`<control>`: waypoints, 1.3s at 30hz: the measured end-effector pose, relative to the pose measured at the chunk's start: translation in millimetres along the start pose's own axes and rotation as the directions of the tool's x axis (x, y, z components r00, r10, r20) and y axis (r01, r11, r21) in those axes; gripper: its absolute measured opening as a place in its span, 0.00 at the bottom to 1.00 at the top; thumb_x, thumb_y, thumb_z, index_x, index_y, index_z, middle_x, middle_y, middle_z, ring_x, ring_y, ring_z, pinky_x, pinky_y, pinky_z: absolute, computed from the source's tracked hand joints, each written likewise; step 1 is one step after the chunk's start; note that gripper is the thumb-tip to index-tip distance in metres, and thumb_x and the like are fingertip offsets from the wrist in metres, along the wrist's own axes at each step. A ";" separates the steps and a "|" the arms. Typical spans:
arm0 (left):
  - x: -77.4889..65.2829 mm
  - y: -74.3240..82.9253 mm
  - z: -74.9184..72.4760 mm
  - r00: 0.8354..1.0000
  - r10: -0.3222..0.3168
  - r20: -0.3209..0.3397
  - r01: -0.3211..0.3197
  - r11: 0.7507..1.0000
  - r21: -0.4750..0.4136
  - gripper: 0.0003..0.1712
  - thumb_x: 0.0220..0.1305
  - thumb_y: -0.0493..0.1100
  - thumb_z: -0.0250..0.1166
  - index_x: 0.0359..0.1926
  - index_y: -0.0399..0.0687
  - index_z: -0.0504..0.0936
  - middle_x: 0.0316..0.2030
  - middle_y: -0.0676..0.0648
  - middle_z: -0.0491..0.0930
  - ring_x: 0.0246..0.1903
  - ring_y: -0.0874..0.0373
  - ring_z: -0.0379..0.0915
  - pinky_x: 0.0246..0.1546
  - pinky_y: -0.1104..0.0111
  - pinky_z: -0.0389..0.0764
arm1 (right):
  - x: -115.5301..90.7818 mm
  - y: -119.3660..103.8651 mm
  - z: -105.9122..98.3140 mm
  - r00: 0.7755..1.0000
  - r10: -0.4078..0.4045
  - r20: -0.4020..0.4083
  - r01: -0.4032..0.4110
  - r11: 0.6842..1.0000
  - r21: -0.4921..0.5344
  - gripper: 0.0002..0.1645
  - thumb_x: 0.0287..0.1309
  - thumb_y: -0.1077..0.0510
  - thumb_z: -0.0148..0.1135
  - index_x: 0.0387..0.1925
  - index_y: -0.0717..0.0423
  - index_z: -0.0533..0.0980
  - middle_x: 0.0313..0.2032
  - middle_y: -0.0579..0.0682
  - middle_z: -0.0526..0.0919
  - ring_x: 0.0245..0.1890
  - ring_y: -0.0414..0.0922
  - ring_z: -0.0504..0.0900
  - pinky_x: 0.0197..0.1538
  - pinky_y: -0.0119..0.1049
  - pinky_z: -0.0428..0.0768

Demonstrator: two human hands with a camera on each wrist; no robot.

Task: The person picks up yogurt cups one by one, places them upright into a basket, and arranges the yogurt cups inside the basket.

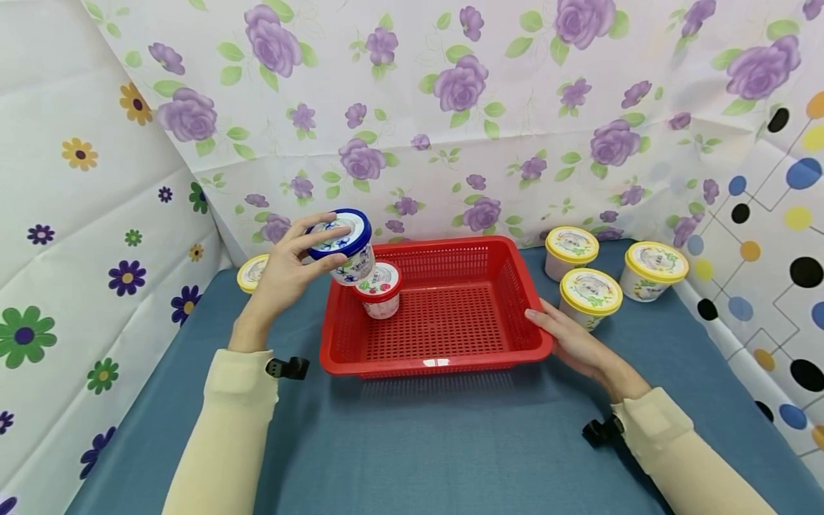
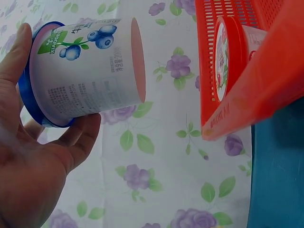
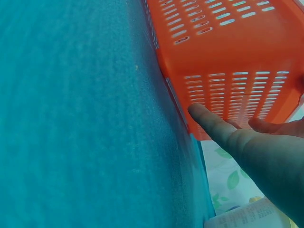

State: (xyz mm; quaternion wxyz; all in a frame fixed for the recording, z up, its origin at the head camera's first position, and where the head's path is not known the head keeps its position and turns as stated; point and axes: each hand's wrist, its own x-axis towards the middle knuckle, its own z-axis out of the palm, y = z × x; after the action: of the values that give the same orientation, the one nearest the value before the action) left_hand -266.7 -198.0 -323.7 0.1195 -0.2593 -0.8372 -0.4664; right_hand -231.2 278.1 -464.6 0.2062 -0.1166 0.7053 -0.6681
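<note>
My left hand [image 1: 292,257] grips a yogurt cup [image 1: 356,266] by its blue lid, fingers and thumb spread around the lid's edge. Blueberries are printed on the cup's white side, which tilts in the left wrist view. It is held up over the left end of a red plastic basket [image 1: 438,365]. Inside the basket, at its left, stands a red-lidded cup [image 1: 383,306], partly covered by the blue-lidded one. My right hand [image 1: 576,343] holds the basket's right rim. Its fingers [image 3: 216,126] lie along the slotted outer wall in the right wrist view.
Yellow-lidded cups stand right of the basket: one at the back [image 1: 571,247], one close to my right hand [image 1: 591,297] and one farther right [image 1: 653,268]. Another yellow-lidded cup [image 1: 251,272] is partly hidden behind my left hand. A flowered sheet [image 1: 399,143] hangs behind the blue tablecloth [image 1: 425,443].
</note>
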 end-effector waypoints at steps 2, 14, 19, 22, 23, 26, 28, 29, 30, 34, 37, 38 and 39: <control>0.6 -0.4 1.5 1.000 0.008 0.001 -0.008 1.000 -0.007 0.25 0.69 0.40 0.71 0.67 0.52 0.82 0.74 0.51 0.65 0.73 0.47 0.57 0.60 0.57 0.75 | 0.0 0.1 0.2 1.000 0.000 0.002 0.000 1.000 0.001 0.41 0.80 0.45 0.48 0.83 0.50 0.46 0.72 0.65 0.66 0.60 0.51 0.79 0.58 0.41 0.82; 0.2 0.7 9.5 1.000 0.002 0.004 -0.002 1.000 -0.020 0.24 0.69 0.42 0.72 0.66 0.54 0.83 0.74 0.51 0.65 0.73 0.49 0.56 0.65 0.42 0.71 | -0.4 -0.9 1.0 1.000 -0.001 0.002 0.001 1.000 0.007 0.41 0.80 0.45 0.48 0.83 0.50 0.45 0.72 0.66 0.65 0.60 0.51 0.79 0.58 0.41 0.83; 2.2 0.8 12.2 1.000 -0.007 0.005 0.007 1.000 -0.029 0.24 0.68 0.41 0.72 0.64 0.54 0.84 0.75 0.51 0.62 0.74 0.49 0.53 0.67 0.40 0.68 | 0.1 -0.7 1.0 1.000 0.000 0.000 0.000 1.000 0.008 0.41 0.80 0.45 0.48 0.83 0.50 0.45 0.72 0.66 0.65 0.61 0.52 0.79 0.58 0.42 0.83; 2.7 1.2 13.9 1.000 -0.029 0.003 0.029 0.999 -0.037 0.24 0.68 0.42 0.73 0.64 0.54 0.85 0.77 0.52 0.58 0.75 0.48 0.51 0.68 0.38 0.66 | 0.7 -0.2 0.9 1.000 0.000 -0.001 0.000 1.000 0.005 0.41 0.80 0.45 0.48 0.83 0.50 0.46 0.72 0.66 0.66 0.61 0.52 0.79 0.58 0.42 0.83; 2.7 1.5 14.5 0.999 -0.038 0.002 0.038 0.999 -0.037 0.24 0.68 0.43 0.73 0.64 0.55 0.85 0.78 0.52 0.57 0.76 0.48 0.50 0.68 0.37 0.66 | 0.9 -0.1 0.8 1.000 -0.001 0.000 0.001 1.000 0.006 0.41 0.80 0.45 0.48 0.83 0.50 0.46 0.72 0.66 0.66 0.61 0.52 0.79 0.58 0.42 0.83; 2.9 1.5 16.0 0.998 -0.059 0.003 0.059 0.998 -0.028 0.24 0.68 0.44 0.73 0.64 0.56 0.85 0.79 0.52 0.55 0.76 0.47 0.49 0.68 0.36 0.65 | 1.2 0.3 0.7 1.000 -0.001 -0.001 0.001 1.000 0.006 0.41 0.80 0.45 0.48 0.83 0.50 0.46 0.72 0.66 0.66 0.61 0.52 0.79 0.58 0.42 0.83; 2.9 1.6 17.0 0.998 -0.066 0.010 0.066 0.997 -0.027 0.24 0.68 0.45 0.73 0.64 0.56 0.85 0.79 0.51 0.55 0.76 0.45 0.49 0.68 0.37 0.66 | 1.2 0.4 0.6 1.000 -0.004 0.000 0.004 1.000 0.008 0.41 0.80 0.45 0.48 0.83 0.50 0.46 0.72 0.66 0.66 0.61 0.52 0.79 0.58 0.42 0.83; 2.8 1.7 17.5 0.997 -0.070 0.015 0.071 0.997 -0.027 0.24 0.68 0.45 0.73 0.64 0.57 0.84 0.79 0.50 0.56 0.76 0.45 0.50 0.68 0.37 0.67 | 1.2 0.4 0.5 1.000 -0.006 0.000 0.006 1.000 0.008 0.41 0.80 0.45 0.48 0.83 0.50 0.46 0.72 0.66 0.66 0.60 0.52 0.79 0.58 0.42 0.83; 2.7 1.7 18.0 0.997 -0.072 0.021 0.073 0.997 -0.028 0.24 0.68 0.45 0.73 0.65 0.56 0.84 0.79 0.49 0.56 0.76 0.45 0.50 0.67 0.38 0.68 | 1.2 0.4 0.5 1.000 -0.006 0.000 0.006 1.000 0.009 0.41 0.80 0.45 0.48 0.83 0.50 0.46 0.72 0.66 0.66 0.60 0.52 0.80 0.58 0.42 0.83; 2.8 1.0 19.9 0.997 -0.073 0.039 0.075 0.996 -0.041 0.24 0.68 0.46 0.73 0.64 0.56 0.84 0.78 0.49 0.56 0.75 0.43 0.52 0.66 0.40 0.70 | 1.0 0.3 0.1 1.000 -0.006 0.001 0.006 1.000 0.012 0.41 0.80 0.45 0.48 0.83 0.50 0.46 0.72 0.66 0.66 0.60 0.51 0.80 0.58 0.42 0.83; 3.9 1.4 20.7 0.996 -0.070 0.050 0.072 0.997 -0.030 0.24 0.68 0.47 0.73 0.64 0.58 0.85 0.78 0.51 0.56 0.75 0.43 0.51 0.66 0.40 0.70 | 0.7 0.2 -0.1 1.000 -0.005 0.002 0.005 1.000 0.012 0.41 0.80 0.45 0.48 0.83 0.49 0.46 0.72 0.66 0.66 0.60 0.51 0.79 0.58 0.42 0.83; 4.6 1.4 21.0 0.996 -0.069 0.055 0.071 0.997 -0.025 0.24 0.68 0.47 0.73 0.64 0.58 0.85 0.78 0.51 0.56 0.75 0.44 0.51 0.67 0.40 0.70 | 0.6 0.3 -0.2 1.000 -0.006 0.003 0.006 1.000 0.011 0.41 0.80 0.45 0.48 0.83 0.49 0.46 0.72 0.66 0.66 0.60 0.51 0.79 0.58 0.42 0.83; 5.3 1.5 21.3 0.996 -0.070 0.060 0.071 0.997 -0.021 0.24 0.68 0.48 0.73 0.64 0.59 0.85 0.78 0.50 0.56 0.75 0.44 0.51 0.67 0.40 0.70 | 0.5 0.3 -0.2 1.000 -0.007 0.003 0.007 1.000 0.010 0.41 0.80 0.45 0.48 0.83 0.49 0.46 0.72 0.65 0.66 0.60 0.51 0.79 0.58 0.43 0.83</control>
State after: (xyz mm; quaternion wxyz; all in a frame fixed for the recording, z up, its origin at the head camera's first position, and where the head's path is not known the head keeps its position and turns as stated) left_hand -269.4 -177.7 -331.7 0.0751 -0.2447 -0.8436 -0.4720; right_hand -231.7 278.1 -465.0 0.2058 -0.1191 0.7012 -0.6722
